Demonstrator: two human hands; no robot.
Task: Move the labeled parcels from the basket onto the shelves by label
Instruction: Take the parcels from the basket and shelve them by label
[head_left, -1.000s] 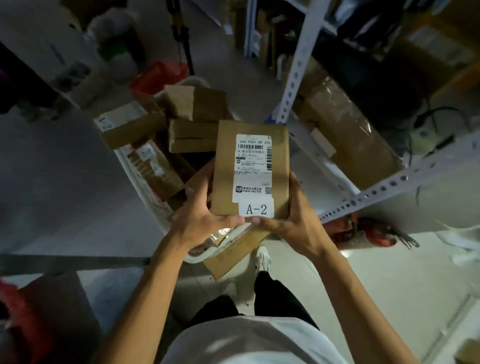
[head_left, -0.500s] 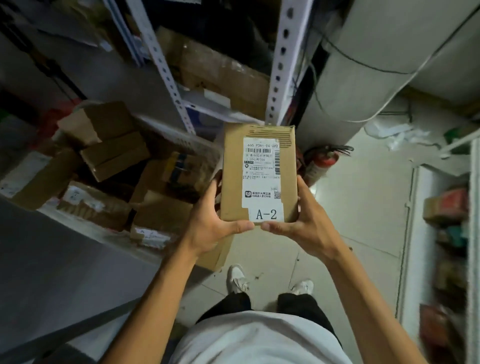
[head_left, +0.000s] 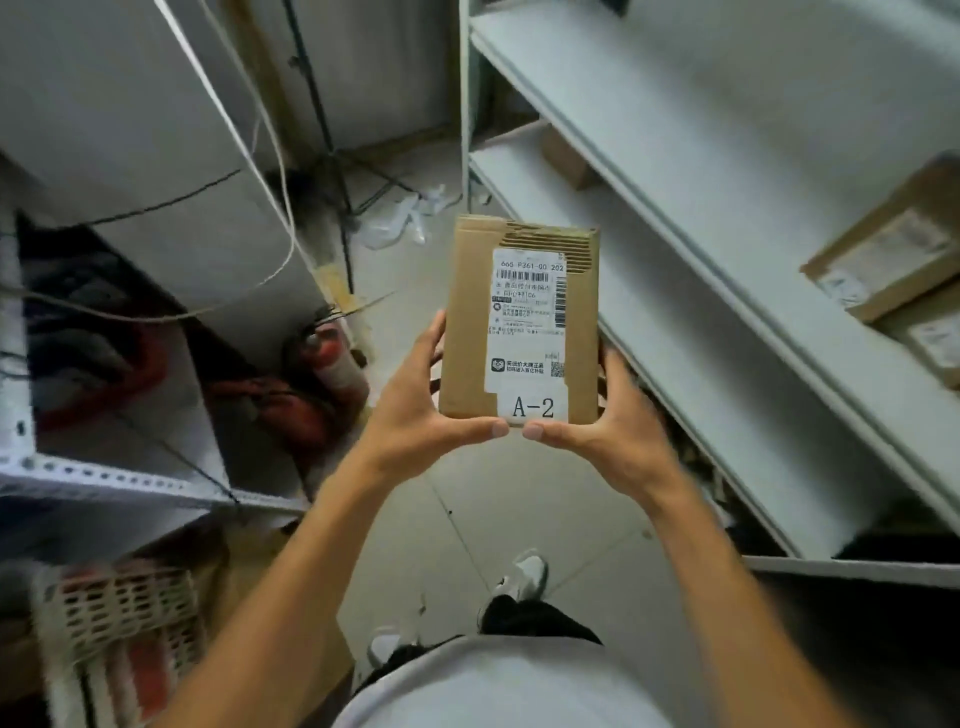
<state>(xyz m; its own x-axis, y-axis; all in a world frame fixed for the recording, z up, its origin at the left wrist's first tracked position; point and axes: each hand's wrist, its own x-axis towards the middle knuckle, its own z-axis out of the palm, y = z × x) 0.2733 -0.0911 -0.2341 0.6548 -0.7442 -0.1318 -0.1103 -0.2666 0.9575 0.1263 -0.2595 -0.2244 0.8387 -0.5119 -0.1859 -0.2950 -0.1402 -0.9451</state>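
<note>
The flat brown cardboard parcel with a white shipping label marked A-2 (head_left: 521, 322) is held upright in mid-air above the floor, the left hand (head_left: 421, 410) and right hand (head_left: 613, 421) clamping its lower sides, thumbs under its near edge. To its right run white metal shelves (head_left: 691, 171), where two brown labelled boxes (head_left: 893, 270) already sit at far right. This parcel is not yet shelved, and its A-2 spot probably remains to be found.

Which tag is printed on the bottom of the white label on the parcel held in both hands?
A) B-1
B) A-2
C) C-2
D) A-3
B: the parcel, held between the left hand and the right hand, shows "A-2" in large print at the bottom of its label.
</note>
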